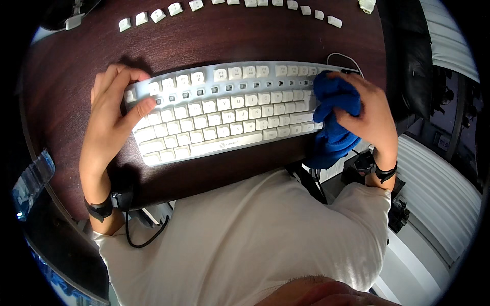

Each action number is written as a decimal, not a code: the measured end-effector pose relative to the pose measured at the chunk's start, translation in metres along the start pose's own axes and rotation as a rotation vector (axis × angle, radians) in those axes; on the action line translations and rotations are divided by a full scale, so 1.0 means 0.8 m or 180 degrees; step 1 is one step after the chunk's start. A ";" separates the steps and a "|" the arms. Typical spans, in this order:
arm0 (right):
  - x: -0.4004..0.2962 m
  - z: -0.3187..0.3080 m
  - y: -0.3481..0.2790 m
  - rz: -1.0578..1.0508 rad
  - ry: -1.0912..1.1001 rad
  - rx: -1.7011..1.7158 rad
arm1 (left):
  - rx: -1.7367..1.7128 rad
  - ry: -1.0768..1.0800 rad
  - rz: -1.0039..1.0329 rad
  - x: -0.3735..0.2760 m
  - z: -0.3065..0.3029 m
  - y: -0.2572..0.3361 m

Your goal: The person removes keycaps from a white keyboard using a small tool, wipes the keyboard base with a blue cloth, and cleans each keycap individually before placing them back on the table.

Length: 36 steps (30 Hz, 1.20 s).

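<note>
A white mechanical keyboard (pixel 226 114) lies before me on the dark desk, slightly tilted in view. Its number row is bare of keycaps, and the exposed switches (pixel 229 88) show in a line below the function keys. My left hand (pixel 111 99) grips the keyboard's upper left corner, thumb on the row of bare switches and fingers behind the back edge. Bunched in my right hand (pixel 367 107) is a blue cloth (pixel 337 99), pressed against the keyboard's right end and covering the keys there. Part of the cloth hangs over the desk's front edge.
Several loose white keycaps (pixel 175 8) stand in an arc along the far side of the brown desk (pixel 245 42). A thin cable (pixel 342 54) loops behind the keyboard's right end. A crumpled pale scrap (pixel 367 5) lies far right, beside a black padded chair or cushion (pixel 411 57).
</note>
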State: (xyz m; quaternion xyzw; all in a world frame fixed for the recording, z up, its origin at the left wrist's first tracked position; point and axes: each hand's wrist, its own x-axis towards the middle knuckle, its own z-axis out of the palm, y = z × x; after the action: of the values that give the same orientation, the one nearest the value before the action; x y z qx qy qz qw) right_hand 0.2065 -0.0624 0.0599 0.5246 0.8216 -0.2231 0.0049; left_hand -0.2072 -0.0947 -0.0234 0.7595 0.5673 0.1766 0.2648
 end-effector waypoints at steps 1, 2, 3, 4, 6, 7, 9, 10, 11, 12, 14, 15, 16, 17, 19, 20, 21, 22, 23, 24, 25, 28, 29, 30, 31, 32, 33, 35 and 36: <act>-0.001 -0.003 0.005 -0.0206 0.0150 0.0129 | -0.0003 0.0029 0.0021 0.000 0.001 0.000; 0.000 -0.006 0.010 -0.0414 0.0300 0.0259 | -0.0003 0.0058 0.0041 -0.001 0.001 0.001; -0.003 -0.011 0.014 -0.0606 0.0448 0.0378 | 0.0005 0.0048 0.0052 0.000 0.000 0.001; -0.008 -0.025 0.018 -0.0557 0.0300 0.0402 | 0.0015 0.0038 0.0064 0.000 0.000 0.001; -0.030 -0.025 0.041 -0.0438 0.0711 0.1415 | 0.0007 -0.0006 0.0039 0.000 -0.001 0.004; -0.043 -0.019 0.051 -0.0347 0.0806 0.1945 | -0.0049 -0.0041 0.0035 0.002 -0.003 0.004; -0.068 -0.004 0.069 -0.0209 0.1047 0.3060 | -0.0091 -0.0123 0.0005 0.007 -0.007 0.006; -0.070 0.004 0.081 -0.0386 0.1019 0.3709 | -0.0053 -0.0127 -0.0036 0.006 -0.007 0.010; -0.070 0.013 0.086 -0.0423 0.1031 0.4180 | -0.0019 -0.0135 -0.0071 0.004 -0.007 0.013; -0.071 0.019 0.088 -0.0448 0.1057 0.4624 | -0.0069 -0.0096 -0.0118 0.002 -0.005 0.014; -0.062 0.032 0.084 -0.0869 0.0935 0.5269 | -0.0062 -0.0124 -0.0198 0.001 -0.001 0.014; -0.063 0.036 0.079 -0.0684 0.0870 0.5577 | -0.0112 -0.0240 -0.0279 0.002 -0.006 0.016; -0.064 0.036 0.077 -0.0852 0.0816 0.5816 | -0.0120 -0.0234 -0.0220 0.005 -0.006 0.016; -0.063 0.035 0.076 -0.1031 0.0752 0.6049 | -0.0128 -0.0224 -0.0165 0.008 -0.004 0.017; -0.062 0.035 0.076 -0.1263 0.0521 0.6287 | -0.0079 -0.0219 -0.0122 0.005 -0.005 0.016; -0.064 0.032 0.079 -0.1280 0.0392 0.6284 | -0.0054 -0.0213 -0.0106 0.004 -0.006 0.015; -0.067 0.026 0.086 -0.1200 0.0189 0.6189 | -0.0039 -0.0196 -0.0080 0.003 -0.004 0.012; -0.072 0.021 0.093 -0.1119 0.0000 0.6098 | -0.0023 -0.0188 -0.0057 0.004 -0.004 0.010; -0.079 0.012 0.099 -0.1160 0.0136 0.6049 | -0.0006 -0.0178 -0.0036 0.004 -0.005 0.008; -0.083 0.004 0.104 -0.1222 0.0235 0.6016 | -0.0002 -0.0180 -0.0031 0.002 -0.005 0.009; -0.088 -0.008 0.107 -0.1269 0.0305 0.5985 | -0.0011 -0.0179 -0.0050 0.003 -0.004 0.009; -0.140 -0.062 0.105 -0.0041 0.2094 0.5144 | -0.0014 -0.0162 -0.0077 0.004 -0.006 0.013; -0.150 -0.083 0.092 0.0643 0.2925 0.4658 | -0.0017 -0.0195 -0.0051 0.008 -0.008 0.014; -0.158 -0.106 0.100 0.0711 0.2819 0.4568 | -0.0040 -0.0156 -0.0084 0.005 -0.006 0.012; -0.167 -0.125 0.118 0.0784 0.2704 0.4491 | -0.0035 -0.0145 -0.0126 0.002 -0.006 0.014; -0.174 -0.137 0.130 0.1104 0.3063 0.4030 | -0.0047 -0.0159 -0.0132 0.002 -0.007 0.013; -0.177 -0.146 0.138 0.1406 0.3407 0.3541 | -0.0057 -0.0166 -0.0128 0.003 -0.008 0.014; -0.176 -0.155 0.148 0.1449 0.3403 0.1962 | -0.0085 -0.0141 -0.0105 0.002 -0.007 0.014; -0.161 -0.153 0.136 0.1390 0.3430 0.1295 | -0.0078 -0.0137 -0.0091 0.002 -0.007 0.014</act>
State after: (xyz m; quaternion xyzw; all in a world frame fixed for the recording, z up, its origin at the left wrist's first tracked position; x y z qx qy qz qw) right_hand 0.3858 -0.0895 0.1619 0.7101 0.5232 -0.0726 -0.4656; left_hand -0.2015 -0.0944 -0.0121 0.7516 0.5701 0.1633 0.2888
